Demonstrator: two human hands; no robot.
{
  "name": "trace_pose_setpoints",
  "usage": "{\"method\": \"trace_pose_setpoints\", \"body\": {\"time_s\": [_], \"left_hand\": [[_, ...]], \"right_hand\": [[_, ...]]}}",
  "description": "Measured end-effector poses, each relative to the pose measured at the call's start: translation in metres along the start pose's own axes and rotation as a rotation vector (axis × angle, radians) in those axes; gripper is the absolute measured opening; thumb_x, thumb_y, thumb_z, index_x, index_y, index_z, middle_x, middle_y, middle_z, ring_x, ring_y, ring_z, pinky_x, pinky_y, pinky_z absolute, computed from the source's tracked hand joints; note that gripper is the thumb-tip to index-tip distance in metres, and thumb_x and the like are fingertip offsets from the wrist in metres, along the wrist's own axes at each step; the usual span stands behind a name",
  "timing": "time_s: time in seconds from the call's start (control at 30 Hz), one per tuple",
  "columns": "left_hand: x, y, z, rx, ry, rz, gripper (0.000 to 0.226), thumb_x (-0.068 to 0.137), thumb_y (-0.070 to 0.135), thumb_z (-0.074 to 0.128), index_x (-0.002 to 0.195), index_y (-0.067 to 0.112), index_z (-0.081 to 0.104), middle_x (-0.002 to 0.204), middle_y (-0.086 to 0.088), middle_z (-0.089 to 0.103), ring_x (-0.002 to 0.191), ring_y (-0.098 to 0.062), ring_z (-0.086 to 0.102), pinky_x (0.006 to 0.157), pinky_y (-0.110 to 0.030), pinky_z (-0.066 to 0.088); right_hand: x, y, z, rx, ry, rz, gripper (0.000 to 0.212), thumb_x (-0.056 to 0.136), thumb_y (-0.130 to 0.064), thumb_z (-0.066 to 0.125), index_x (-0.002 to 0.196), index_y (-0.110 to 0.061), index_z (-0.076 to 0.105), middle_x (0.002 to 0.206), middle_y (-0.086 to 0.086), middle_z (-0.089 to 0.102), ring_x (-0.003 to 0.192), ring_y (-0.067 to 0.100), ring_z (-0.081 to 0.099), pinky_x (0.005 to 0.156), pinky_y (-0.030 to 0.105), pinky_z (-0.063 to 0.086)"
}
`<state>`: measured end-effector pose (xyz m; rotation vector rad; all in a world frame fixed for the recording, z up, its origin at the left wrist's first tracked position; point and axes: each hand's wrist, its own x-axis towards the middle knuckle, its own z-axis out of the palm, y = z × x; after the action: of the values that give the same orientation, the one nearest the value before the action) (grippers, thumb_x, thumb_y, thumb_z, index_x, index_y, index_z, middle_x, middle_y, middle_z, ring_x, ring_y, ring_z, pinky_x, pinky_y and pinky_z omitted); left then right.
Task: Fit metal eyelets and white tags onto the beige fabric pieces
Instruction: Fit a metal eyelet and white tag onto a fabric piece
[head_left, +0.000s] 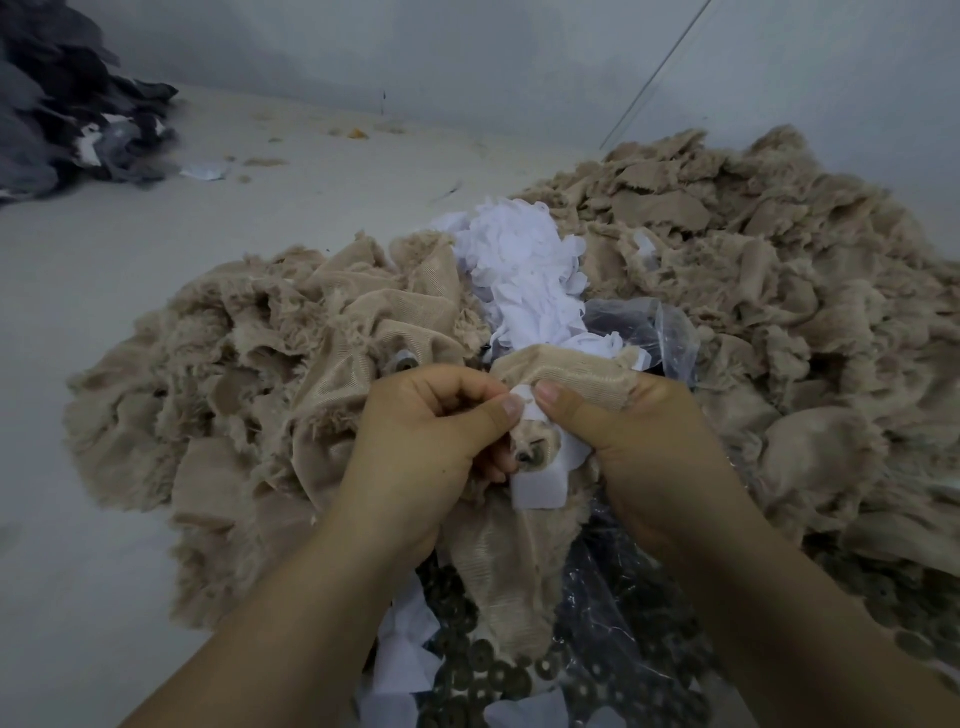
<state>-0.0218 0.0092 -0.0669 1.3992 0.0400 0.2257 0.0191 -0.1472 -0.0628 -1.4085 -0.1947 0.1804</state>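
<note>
My left hand (421, 441) and my right hand (639, 441) meet at the centre over one beige fabric piece (566, 371). Both thumbs pinch a white tag (540, 483) against the fabric. A dark metal eyelet (524, 457) shows in the fabric just below my left thumb. The fabric drapes over my right fingers and hangs down between my wrists. A heap of loose metal eyelets (498, 675) lies in clear plastic under my forearms. A mound of white tags (524, 270) sits just beyond my hands.
Piles of beige fabric pieces spread left (260, 374) and right (753, 270) on the pale table (130, 260). Dark grey cloth (67, 114) is heaped at the far left corner. A clear plastic bag (654, 327) lies beside the white tags. A grey wall stands behind.
</note>
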Motion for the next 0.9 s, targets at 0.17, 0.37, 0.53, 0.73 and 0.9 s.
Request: {"method": "trace_pose_setpoints", "body": {"time_s": [0.17, 0.37, 0.53, 0.73, 0.9], "left_hand": [[-0.003, -0.001, 0.005, 0.004, 0.059, 0.003, 0.018, 0.086, 0.003, 0.070, 0.069, 0.007, 0.072, 0.061, -0.020, 0.066, 0.048, -0.022, 0.057, 0.047, -0.030, 0.049], [-0.008, 0.001, 0.011, 0.168, 0.146, 0.152, 0.019, 0.086, 0.002, 0.071, 0.069, 0.008, 0.070, 0.060, -0.014, 0.067, 0.049, -0.022, 0.061, 0.045, -0.028, 0.052], [-0.010, 0.000, 0.014, 0.302, 0.190, 0.244, 0.021, 0.086, 0.003, 0.071, 0.068, 0.013, 0.070, 0.059, -0.008, 0.067, 0.054, -0.032, 0.064, 0.050, -0.048, 0.054], [-0.016, -0.004, 0.019, 0.464, 0.252, 0.345, 0.014, 0.081, 0.019, 0.065, 0.068, 0.017, 0.067, 0.059, 0.002, 0.064, 0.055, -0.015, 0.062, 0.050, -0.040, 0.052], [-0.016, -0.005, 0.020, 0.575, 0.276, 0.448, 0.013, 0.084, 0.011, 0.068, 0.072, 0.013, 0.064, 0.068, 0.005, 0.061, 0.063, -0.012, 0.059, 0.056, -0.035, 0.050]], "right_hand": [[-0.002, -0.001, 0.002, 0.001, 0.007, -0.009, 0.020, 0.073, -0.021, 0.076, 0.092, -0.015, 0.079, 0.093, 0.009, 0.078, 0.086, 0.028, 0.076, 0.073, 0.038, 0.061], [-0.005, -0.002, 0.004, -0.013, 0.011, -0.069, 0.012, 0.085, -0.004, 0.071, 0.087, -0.013, 0.079, 0.088, 0.011, 0.078, 0.081, 0.028, 0.076, 0.067, 0.031, 0.061], [-0.007, -0.002, 0.005, -0.097, 0.021, -0.151, 0.012, 0.087, -0.002, 0.069, 0.092, -0.010, 0.077, 0.086, 0.007, 0.078, 0.082, 0.024, 0.076, 0.070, 0.031, 0.061], [-0.008, -0.001, 0.007, -0.181, 0.068, -0.154, 0.007, 0.086, -0.003, 0.071, 0.087, -0.007, 0.077, 0.082, 0.008, 0.077, 0.079, 0.024, 0.076, 0.073, 0.042, 0.062], [-0.009, -0.003, 0.008, -0.139, 0.075, -0.101, 0.007, 0.087, -0.003, 0.070, 0.089, 0.001, 0.075, 0.081, 0.015, 0.076, 0.078, 0.031, 0.075, 0.076, 0.048, 0.061]]}}
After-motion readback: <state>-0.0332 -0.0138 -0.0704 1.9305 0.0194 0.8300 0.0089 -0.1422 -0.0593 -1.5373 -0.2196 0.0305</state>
